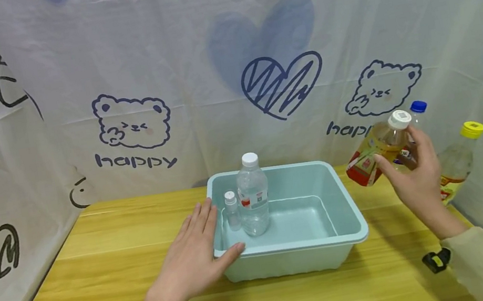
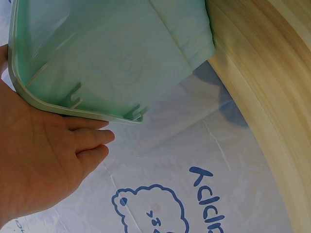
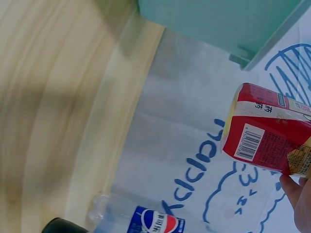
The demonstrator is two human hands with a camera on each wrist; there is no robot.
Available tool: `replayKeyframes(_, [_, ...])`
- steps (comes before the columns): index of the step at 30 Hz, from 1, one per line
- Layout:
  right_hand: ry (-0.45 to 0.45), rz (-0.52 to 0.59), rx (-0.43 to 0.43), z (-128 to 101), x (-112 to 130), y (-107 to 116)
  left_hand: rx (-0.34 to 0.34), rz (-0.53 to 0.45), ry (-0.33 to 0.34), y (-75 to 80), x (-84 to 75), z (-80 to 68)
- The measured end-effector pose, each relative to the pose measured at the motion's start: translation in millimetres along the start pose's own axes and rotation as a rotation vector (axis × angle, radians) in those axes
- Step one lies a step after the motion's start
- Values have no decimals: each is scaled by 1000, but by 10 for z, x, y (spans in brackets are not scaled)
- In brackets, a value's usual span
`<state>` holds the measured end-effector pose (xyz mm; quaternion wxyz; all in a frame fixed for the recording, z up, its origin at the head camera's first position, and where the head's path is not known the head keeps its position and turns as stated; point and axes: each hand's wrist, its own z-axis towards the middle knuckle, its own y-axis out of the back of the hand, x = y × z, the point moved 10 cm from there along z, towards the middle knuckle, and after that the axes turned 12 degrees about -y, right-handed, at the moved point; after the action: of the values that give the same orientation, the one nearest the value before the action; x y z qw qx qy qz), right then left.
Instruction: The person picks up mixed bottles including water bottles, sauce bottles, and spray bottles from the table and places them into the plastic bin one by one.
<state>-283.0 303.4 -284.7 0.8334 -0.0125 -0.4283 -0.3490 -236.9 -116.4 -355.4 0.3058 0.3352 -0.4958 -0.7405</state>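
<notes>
My right hand (image 1: 417,185) grips a bottle with a white cap and a red and yellow label (image 1: 373,152), tilted in the air to the right of a pale green tub (image 1: 288,260). In the right wrist view the label (image 3: 265,128) of that bottle shows a barcode. My left hand (image 1: 192,254) lies with straight fingers along the tub's left rim, its thumb over the front corner; in the left wrist view the hand (image 2: 48,150) touches the rim from outside. Inside the tub stand a clear bottle with a white cap (image 1: 254,201) and a small clear bottle (image 1: 232,210), both upright at the left.
Behind my right hand stand a blue-capped bottle (image 1: 418,110) and a yellow-capped bottle (image 1: 459,159). A clear bottle with a blue label (image 3: 155,221) shows in the right wrist view. A printed cloth (image 1: 190,74) hangs behind the wooden table (image 1: 123,245).
</notes>
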Motion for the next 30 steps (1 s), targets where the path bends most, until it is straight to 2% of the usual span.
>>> replayKeyframes(7, [59, 13, -8, 26, 137, -6, -3, -5, 1, 10, 2, 1])
replayKeyframes(12, [90, -12, 14, 48, 258, -42, -4, -5, 2, 10, 7, 6])
replayKeyframes(30, [215, 46, 70, 86, 591, -221, -6, -3, 1, -2, 12, 6])
